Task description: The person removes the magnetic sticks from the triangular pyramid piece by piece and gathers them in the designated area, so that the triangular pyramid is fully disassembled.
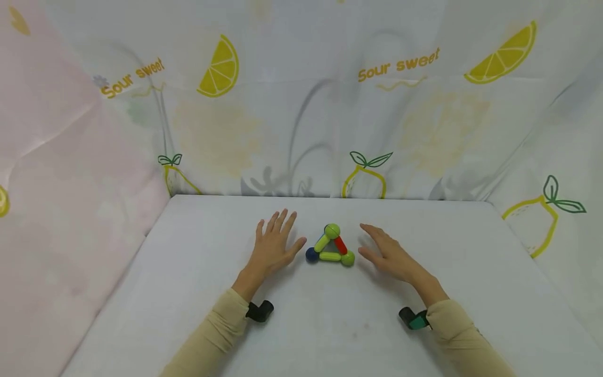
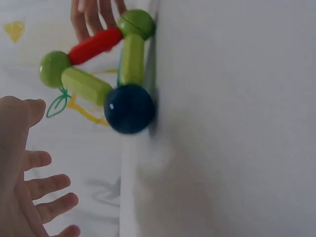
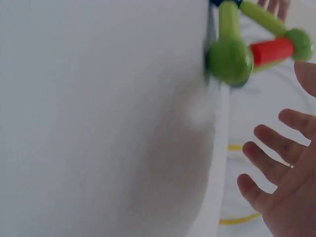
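A small frame of toy rods and balls stands on the white table between my hands. Its front face is a triangle: a green ball [image 1: 332,231] on top, a dark blue ball [image 1: 312,255] lower left, another green ball [image 3: 230,61] lower right. Two light green rods [image 2: 88,86] and a red rod [image 1: 339,244] join them; a bit of blue shows behind. My left hand [image 1: 273,248], fingers spread, hovers to the left of the frame, apart from it. To its right my right hand [image 1: 393,255] is held with fingers extended, holding nothing.
The white table [image 1: 301,335] reaches back to a hanging cloth [image 1: 301,104] printed with lemons and lettering. Cloth also hangs along the left and right sides. A black wrist camera [image 1: 260,311] sits at the left cuff, another wrist camera [image 1: 413,318] at the right.
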Demonstrator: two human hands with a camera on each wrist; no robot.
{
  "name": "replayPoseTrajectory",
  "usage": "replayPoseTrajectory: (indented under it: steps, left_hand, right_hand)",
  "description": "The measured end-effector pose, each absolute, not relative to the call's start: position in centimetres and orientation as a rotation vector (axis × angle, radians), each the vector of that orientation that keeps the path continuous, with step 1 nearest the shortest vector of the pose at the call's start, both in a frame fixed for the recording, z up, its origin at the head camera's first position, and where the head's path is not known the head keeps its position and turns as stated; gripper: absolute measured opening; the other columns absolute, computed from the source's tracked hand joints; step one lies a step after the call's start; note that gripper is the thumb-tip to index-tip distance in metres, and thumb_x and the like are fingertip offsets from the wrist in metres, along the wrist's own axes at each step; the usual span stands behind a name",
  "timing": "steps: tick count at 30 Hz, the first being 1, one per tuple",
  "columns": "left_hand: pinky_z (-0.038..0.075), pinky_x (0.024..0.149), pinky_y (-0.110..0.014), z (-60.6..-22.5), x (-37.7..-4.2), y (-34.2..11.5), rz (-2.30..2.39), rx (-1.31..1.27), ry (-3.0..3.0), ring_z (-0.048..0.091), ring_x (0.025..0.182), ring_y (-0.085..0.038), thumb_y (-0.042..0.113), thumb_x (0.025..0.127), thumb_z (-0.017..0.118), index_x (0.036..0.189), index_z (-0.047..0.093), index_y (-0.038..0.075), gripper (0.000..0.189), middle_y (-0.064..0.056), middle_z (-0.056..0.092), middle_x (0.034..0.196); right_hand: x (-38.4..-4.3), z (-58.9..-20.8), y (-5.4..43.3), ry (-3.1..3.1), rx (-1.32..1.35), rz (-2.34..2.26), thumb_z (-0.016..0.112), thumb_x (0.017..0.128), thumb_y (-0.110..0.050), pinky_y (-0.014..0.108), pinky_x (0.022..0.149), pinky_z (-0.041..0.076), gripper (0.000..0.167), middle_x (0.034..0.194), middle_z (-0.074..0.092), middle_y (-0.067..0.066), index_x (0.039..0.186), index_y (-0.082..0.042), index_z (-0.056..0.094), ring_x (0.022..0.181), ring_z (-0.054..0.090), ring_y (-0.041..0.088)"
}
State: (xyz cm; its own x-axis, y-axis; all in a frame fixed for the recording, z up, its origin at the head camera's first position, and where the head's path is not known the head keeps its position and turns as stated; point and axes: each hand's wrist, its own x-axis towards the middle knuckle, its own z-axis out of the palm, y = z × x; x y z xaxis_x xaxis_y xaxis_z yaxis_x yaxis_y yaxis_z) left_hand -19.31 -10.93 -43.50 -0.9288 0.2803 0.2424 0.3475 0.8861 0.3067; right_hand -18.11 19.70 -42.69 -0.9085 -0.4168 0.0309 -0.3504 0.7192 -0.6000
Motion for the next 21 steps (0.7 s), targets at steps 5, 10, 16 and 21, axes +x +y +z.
replayPoseTrajectory:
  steps: [5,10,16,21]
  left_hand:
    - [0.039,0.100,-0.053,-42.6,-19.0,-7.9,-0.763,-0.636,-2.725,0.046,0.128,-0.029,0.043,0.096,0.050,0.143,0.040,0.013,0.057,-0.010,0.047,0.141]
    - [0.046,0.088,-0.047,-42.1,-18.8,-5.2,-0.906,-0.674,-2.681,0.055,0.113,-0.026,0.038,0.095,0.054,0.135,0.049,0.014,0.047,-0.008,0.054,0.129]
    - [0.050,0.073,-0.031,-42.6,-18.7,-4.1,-0.994,-0.636,-2.660,0.054,0.098,-0.017,0.030,0.093,0.060,0.128,0.055,0.016,0.038,-0.003,0.058,0.119]
    - [0.051,0.076,-0.032,-42.7,-18.7,-4.1,-1.029,-0.647,-2.613,0.055,0.099,-0.017,0.031,0.091,0.063,0.125,0.057,0.017,0.037,-0.001,0.059,0.118]
  right_hand:
    - [-17.5,-43.3,16.8,2.739,-0.716,-1.194,0.052,0.096,-0.038,0.053,0.109,0.031,0.057,0.145,0.042,0.008,0.145,-0.014,0.034,0.136,0.037,0.029]
    - [-17.3,-44.1,14.2,2.754,-0.747,-1.311,0.055,0.096,-0.033,0.050,0.102,0.039,0.050,0.132,0.053,0.009,0.138,-0.011,0.042,0.125,0.049,0.027]
    - [-17.6,-44.7,12.7,2.800,-0.699,-1.403,0.056,0.096,-0.021,0.047,0.093,0.046,0.034,0.117,0.061,0.007,0.128,-0.010,0.049,0.111,0.057,0.022]
    - [-17.9,-44.9,12.6,2.894,-0.724,-1.412,0.057,0.095,-0.015,0.045,0.090,0.048,0.023,0.106,0.065,0.006,0.117,-0.011,0.054,0.102,0.061,0.020]
